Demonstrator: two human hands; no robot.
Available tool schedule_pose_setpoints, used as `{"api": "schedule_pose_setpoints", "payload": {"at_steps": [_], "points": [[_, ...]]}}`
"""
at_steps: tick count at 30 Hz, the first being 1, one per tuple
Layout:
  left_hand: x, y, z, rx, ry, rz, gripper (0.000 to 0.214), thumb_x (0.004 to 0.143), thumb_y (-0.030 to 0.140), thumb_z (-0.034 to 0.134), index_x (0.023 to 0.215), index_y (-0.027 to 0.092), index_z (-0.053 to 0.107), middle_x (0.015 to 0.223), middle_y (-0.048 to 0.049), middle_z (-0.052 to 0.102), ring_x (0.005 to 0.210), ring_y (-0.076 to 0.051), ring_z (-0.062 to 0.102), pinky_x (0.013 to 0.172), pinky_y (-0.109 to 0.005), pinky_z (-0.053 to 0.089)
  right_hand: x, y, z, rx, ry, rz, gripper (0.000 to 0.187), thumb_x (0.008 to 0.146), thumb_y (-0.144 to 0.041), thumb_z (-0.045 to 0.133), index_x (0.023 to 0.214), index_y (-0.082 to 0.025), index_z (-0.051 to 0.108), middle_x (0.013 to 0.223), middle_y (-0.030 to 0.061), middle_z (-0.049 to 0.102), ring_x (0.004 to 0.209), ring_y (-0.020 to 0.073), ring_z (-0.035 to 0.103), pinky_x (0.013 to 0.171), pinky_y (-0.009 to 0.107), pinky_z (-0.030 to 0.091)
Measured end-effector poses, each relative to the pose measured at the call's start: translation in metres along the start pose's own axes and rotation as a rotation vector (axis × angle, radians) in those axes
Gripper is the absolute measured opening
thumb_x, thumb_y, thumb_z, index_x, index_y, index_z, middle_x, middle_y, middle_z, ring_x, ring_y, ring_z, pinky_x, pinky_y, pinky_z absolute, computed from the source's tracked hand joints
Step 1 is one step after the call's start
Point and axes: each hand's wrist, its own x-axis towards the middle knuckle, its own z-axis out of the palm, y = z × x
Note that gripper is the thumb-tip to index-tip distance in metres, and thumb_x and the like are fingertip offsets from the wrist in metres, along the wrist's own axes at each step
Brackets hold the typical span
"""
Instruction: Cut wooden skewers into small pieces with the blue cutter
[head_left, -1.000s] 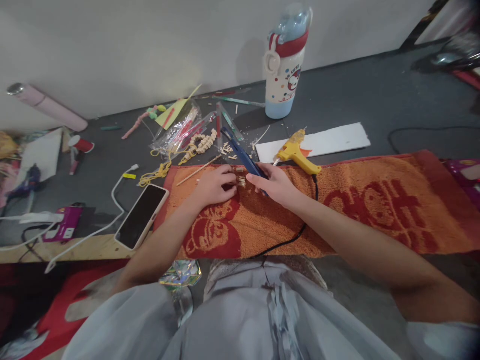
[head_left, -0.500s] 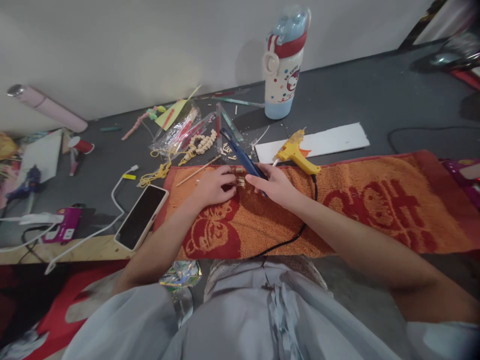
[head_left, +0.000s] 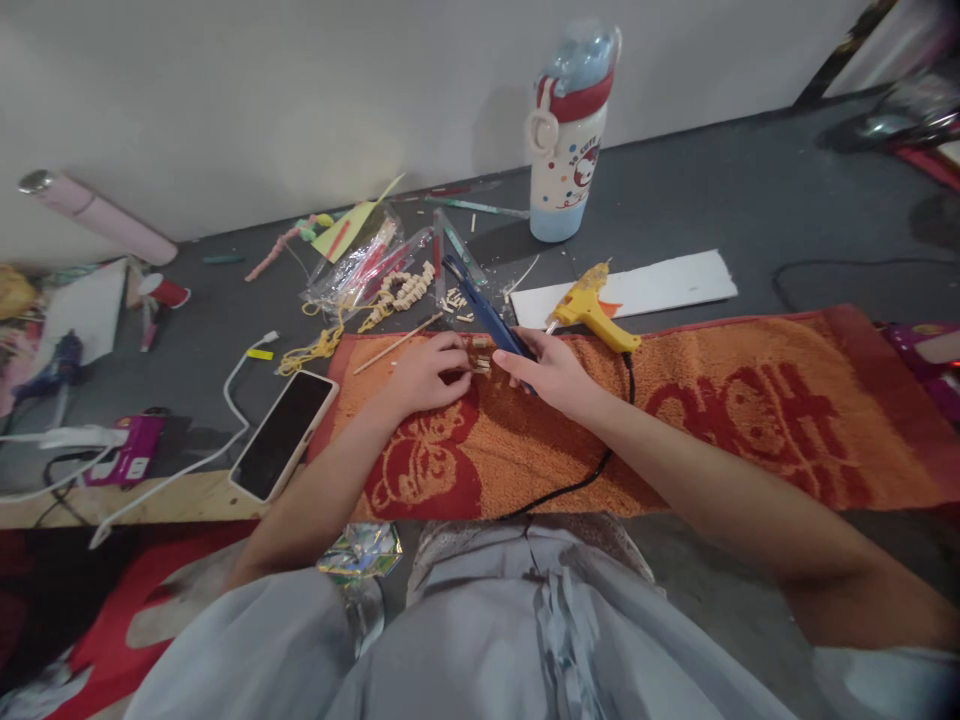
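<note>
My left hand point(head_left: 425, 372) rests on the orange towel point(head_left: 697, 420) with its fingers curled, pinching small wooden pieces point(head_left: 480, 352). My right hand point(head_left: 547, 370) is closed round a blue tool point(head_left: 480, 300) whose long end points away up and left. The two hands almost meet over the wooden pieces. A yellow glue gun point(head_left: 592, 310) lies just right of my right hand, its black cord running back toward me.
A phone point(head_left: 283, 432) with a white cable lies left of the towel. Behind are clear bags of sticks point(head_left: 367, 262), a wooden bead string point(head_left: 397, 290), a white strip point(head_left: 637, 285), a patterned water bottle point(head_left: 566, 150) and a pink tube point(head_left: 97, 215).
Almost nothing has moved. Both hands stay together over the wooden pieces, with only slight finger shifts and a small camera shift.
</note>
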Motion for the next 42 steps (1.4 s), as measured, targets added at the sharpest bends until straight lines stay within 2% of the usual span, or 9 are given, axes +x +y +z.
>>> {"api": "schedule_pose_setpoints", "payload": {"at_steps": [3,6,11,14,18,23,29,36,42], "points": [[0.000,0.001,-0.007,-0.069,0.116,-0.043,0.009,0.076,0.021,0.058,0.068,0.018,0.061,0.082,-0.0029,0.057,0.074,-0.012,0.056,0.069,-0.025,0.046,-0.001,-0.003,0.000,0.007,-0.009,-0.002,0.042,0.074,-0.050,0.062,0.095,-0.014,0.056,0.069,-0.0018,0.052,0.050,0.0084,0.046,0.047,0.024,0.037],[0.002,-0.002,-0.015,-0.159,0.303,-0.140,0.009,0.074,0.021,0.061,0.066,0.017,0.059,0.077,-0.0022,0.057,0.071,-0.012,0.055,0.065,-0.025,0.044,-0.002,-0.005,0.000,-0.022,0.005,0.004,0.047,0.073,-0.049,0.062,0.103,-0.012,0.055,0.075,0.0011,0.055,0.054,0.0101,0.048,0.051,0.026,0.040],[0.008,-0.015,-0.022,-0.394,0.659,-0.302,0.017,0.070,0.026,0.068,0.062,0.017,0.056,0.065,0.0007,0.054,0.059,-0.010,0.050,0.055,-0.023,0.038,-0.003,-0.002,0.001,-0.089,0.004,-0.065,0.054,0.073,-0.050,0.062,0.112,-0.014,0.055,0.095,0.0081,0.063,0.083,0.0207,0.060,0.070,0.033,0.049],[0.011,-0.020,-0.023,-0.551,0.770,-0.451,0.018,0.066,0.029,0.070,0.061,0.017,0.057,0.060,0.0027,0.054,0.050,-0.007,0.044,0.047,-0.021,0.033,-0.005,0.000,0.001,-0.069,-0.035,-0.107,0.055,0.074,-0.051,0.063,0.115,-0.016,0.054,0.106,0.0091,0.063,0.096,0.0230,0.059,0.085,0.036,0.047],[0.016,-0.013,-0.026,-0.772,0.814,-0.623,0.016,0.066,0.028,0.068,0.061,0.018,0.056,0.047,0.0065,0.046,0.039,-0.005,0.036,0.039,-0.019,0.026,-0.008,0.000,0.001,-0.049,-0.085,-0.120,0.055,0.074,-0.052,0.064,0.116,-0.018,0.054,0.106,0.0079,0.063,0.098,0.0234,0.059,0.091,0.039,0.045],[0.027,0.005,-0.030,-0.926,0.843,-0.689,0.018,0.065,0.027,0.066,0.060,0.019,0.051,0.040,0.0082,0.041,0.035,-0.004,0.034,0.036,-0.018,0.021,-0.009,-0.001,0.000,-0.086,-0.128,-0.123,0.063,0.073,-0.057,0.063,0.123,-0.020,0.051,0.122,0.0099,0.059,0.113,0.0272,0.054,0.101,0.043,0.040],[0.033,0.015,-0.027,-0.979,0.868,-0.683,0.015,0.061,0.022,0.063,0.061,0.019,0.048,0.040,0.0092,0.039,0.035,-0.003,0.031,0.036,-0.018,0.021,-0.009,0.002,-0.001,-0.143,-0.153,-0.067,0.078,0.070,-0.059,0.064,0.132,-0.017,0.044,0.138,0.0139,0.049,0.127,0.0309,0.045,0.109,0.045,0.031],[0.027,0.016,-0.027,-1.017,0.866,-0.639,0.015,0.056,0.020,0.061,0.059,0.018,0.046,0.039,0.0097,0.039,0.034,-0.003,0.031,0.036,-0.017,0.019,-0.010,0.002,-0.003,-0.197,-0.209,-0.105,0.077,0.074,-0.054,0.065,0.136,-0.015,0.042,0.141,0.0134,0.047,0.131,0.0304,0.042,0.111,0.044,0.030],[0.024,0.014,-0.029,-0.945,0.874,-0.613,0.012,0.055,0.022,0.061,0.058,0.018,0.050,0.044,0.0086,0.042,0.036,-0.003,0.034,0.038,-0.017,0.021,-0.008,0.002,-0.006,-0.178,-0.229,-0.053,0.081,0.071,-0.053,0.068,0.139,-0.017,0.042,0.145,0.0119,0.043,0.133,0.0301,0.039,0.113,0.045,0.026]]}}
